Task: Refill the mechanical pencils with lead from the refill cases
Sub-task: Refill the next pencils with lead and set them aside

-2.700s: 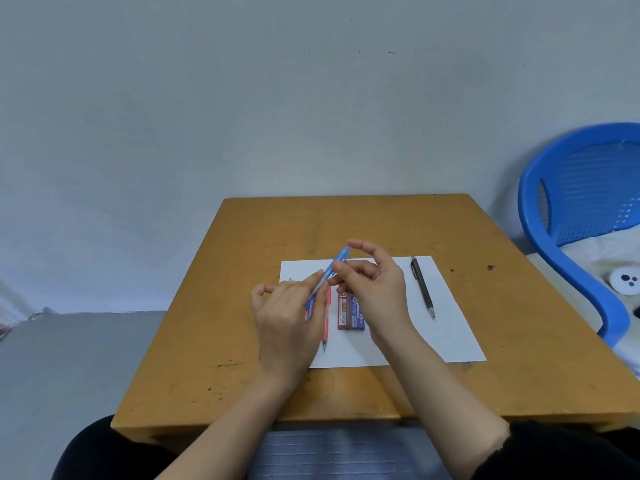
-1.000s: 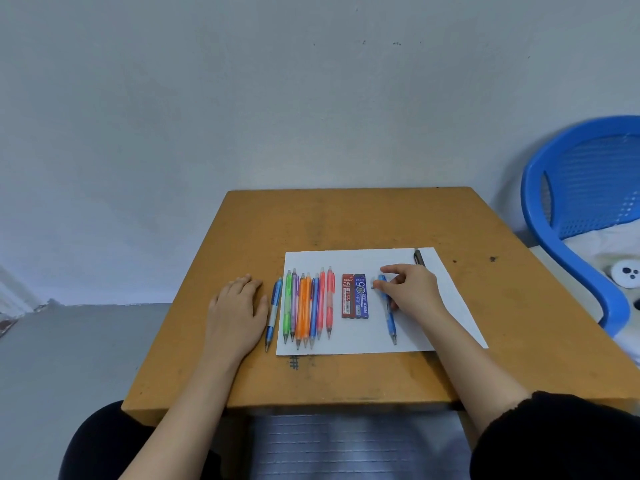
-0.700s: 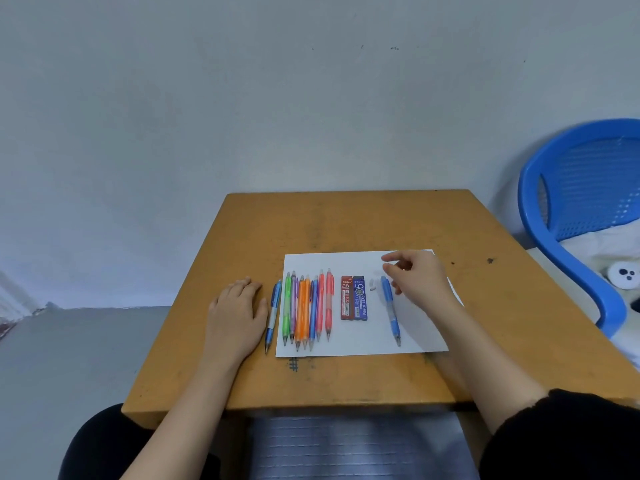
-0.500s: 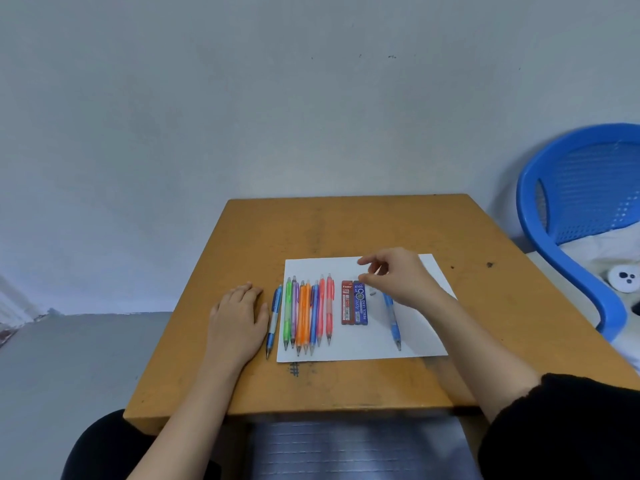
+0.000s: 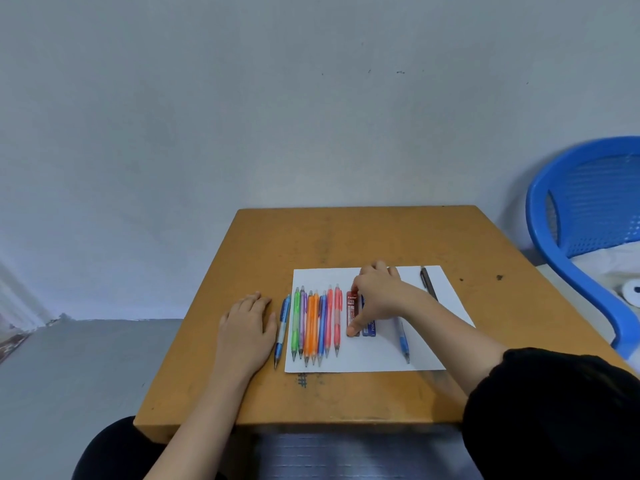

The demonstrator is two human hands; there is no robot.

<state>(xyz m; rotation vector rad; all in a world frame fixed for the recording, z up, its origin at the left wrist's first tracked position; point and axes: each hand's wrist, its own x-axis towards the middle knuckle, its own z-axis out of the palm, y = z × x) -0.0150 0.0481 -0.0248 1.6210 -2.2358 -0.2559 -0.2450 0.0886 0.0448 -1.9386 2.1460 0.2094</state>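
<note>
A: Obscured?
B: Right hand (image 5: 377, 296) hides most of blue refill case (image 5: 370, 327), pinches red refill case (image 5: 351, 310) end to end on paper (image 5: 367, 355).
A: Counts?
B: Two cases, ten pencils (image 5: 311, 323). Left hand (image 5: 247, 327) flat on table (image 5: 346, 237).

**Bare forearms and one black sleeve**

On my remote feed I look down on the person wearing the camera. The left hand (image 5: 247, 327) and its forearm are bare all the way to the lower edge of the picture. The right hand (image 5: 377, 296) and forearm are bare too, up to a black sleeve (image 5: 554, 410) of plain, unmarked fabric that begins near the elbow and fills the lower right corner. At the lower left there is a rounded patch of dark clothing (image 5: 110, 448). I cannot tell which garment it is.
</note>
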